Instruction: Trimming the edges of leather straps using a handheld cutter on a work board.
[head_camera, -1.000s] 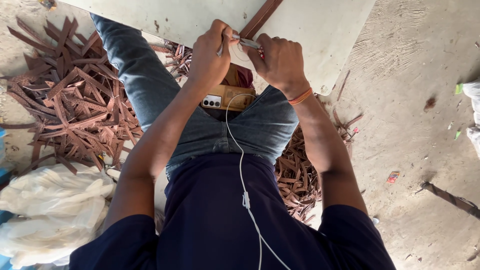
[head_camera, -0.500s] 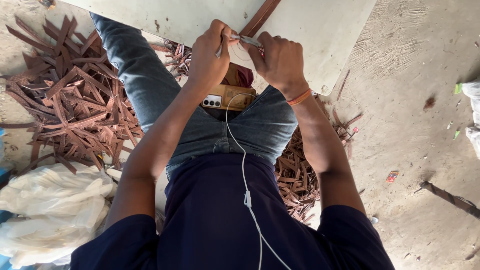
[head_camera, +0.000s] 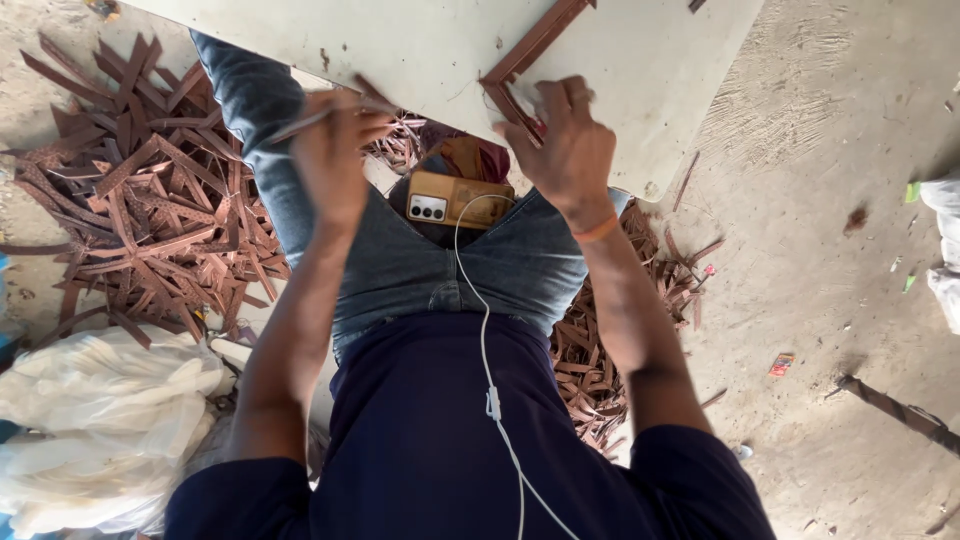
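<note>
Your hands have split apart: left hand pinches a thin blurred tool, right hand presses brown leather strips onto the pale desk.

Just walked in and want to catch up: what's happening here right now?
A seated person is working over a pale board resting above their lap. The right hand presses on brown strips lying on the board's near edge. The left hand is raised beside it, holding a thin strip. A phone with a white cable sits in the lap. A heap of brown strips covers the floor to the left, next to a white bag.
</note>
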